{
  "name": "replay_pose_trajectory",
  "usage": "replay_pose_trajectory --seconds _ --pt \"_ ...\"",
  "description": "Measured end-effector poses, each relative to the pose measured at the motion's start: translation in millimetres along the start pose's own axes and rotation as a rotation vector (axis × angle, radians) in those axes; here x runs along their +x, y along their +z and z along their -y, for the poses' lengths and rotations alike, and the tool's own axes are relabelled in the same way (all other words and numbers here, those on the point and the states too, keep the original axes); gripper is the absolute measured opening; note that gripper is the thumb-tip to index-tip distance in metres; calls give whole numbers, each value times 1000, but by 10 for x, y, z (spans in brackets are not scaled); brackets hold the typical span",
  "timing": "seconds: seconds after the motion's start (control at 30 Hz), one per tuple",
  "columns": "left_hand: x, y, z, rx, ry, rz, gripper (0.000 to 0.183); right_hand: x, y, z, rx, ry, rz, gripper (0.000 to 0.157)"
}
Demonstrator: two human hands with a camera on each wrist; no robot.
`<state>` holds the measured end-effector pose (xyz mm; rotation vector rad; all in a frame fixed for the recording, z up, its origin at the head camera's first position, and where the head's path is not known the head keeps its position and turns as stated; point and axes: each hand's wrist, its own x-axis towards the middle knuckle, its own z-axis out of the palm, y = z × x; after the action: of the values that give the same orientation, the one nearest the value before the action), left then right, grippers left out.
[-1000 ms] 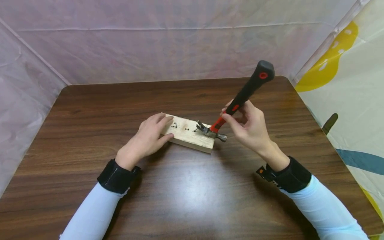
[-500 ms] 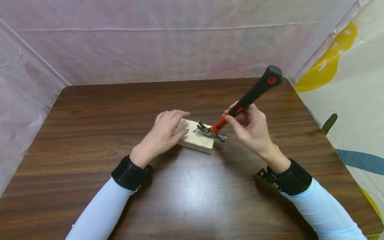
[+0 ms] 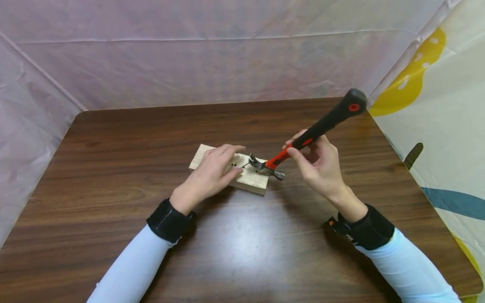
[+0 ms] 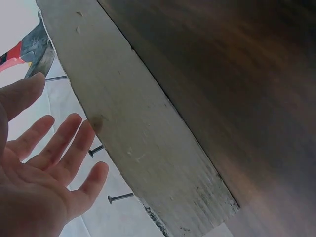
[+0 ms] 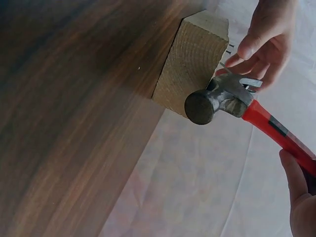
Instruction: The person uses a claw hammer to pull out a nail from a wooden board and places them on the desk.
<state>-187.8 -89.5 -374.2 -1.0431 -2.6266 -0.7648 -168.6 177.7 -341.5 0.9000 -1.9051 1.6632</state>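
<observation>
My left hand [image 3: 212, 171] nears the claw [image 3: 253, 160]; the hammer [image 3: 316, 132] tips lower.
Head: that hand, spread, has shifted along the block [image 3: 248, 180] on the desk [image 3: 125, 139]; my right hand [image 3: 322, 164] is clamped on the hammer; left wrist: my thumb [image 4: 27, 93] looks near the nail [image 4: 57, 78]; right wrist: the claw sits beside the block; I judge that nail is being levered.

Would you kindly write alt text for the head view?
A person's right hand holds a hammer, its head over one end of a wooden block on a brown table. The left hand is over the block's middle.
</observation>
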Motion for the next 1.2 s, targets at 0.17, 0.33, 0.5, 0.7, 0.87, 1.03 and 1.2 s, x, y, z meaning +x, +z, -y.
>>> replay_pose_trajectory --seconds 0.17,0.33,0.5,0.7,0.87,1.03,1.2 --pt "5 9 -2 -23 25 -16 55 71 40 182 -22 -17 14 31" --pt "15 2 -13 -81 62 -49 54 107 41 216 -24 -21 6 31" --pt "12 -9 -38 -127 96 -96 54 104 39 125 31 -14 -12 31" --pt "7 -17 -62 -146 134 -146 53 130 75 106 51 -33 -14 32" --pt "14 -20 -66 -163 143 -167 50 152 103 144 47 -32 -8 35" --pt "18 -34 -70 -171 140 -180 46 160 112 157 40 -32 -2 35" --pt "9 -50 -75 -195 135 -191 43 159 116 156 55 -38 4 29"
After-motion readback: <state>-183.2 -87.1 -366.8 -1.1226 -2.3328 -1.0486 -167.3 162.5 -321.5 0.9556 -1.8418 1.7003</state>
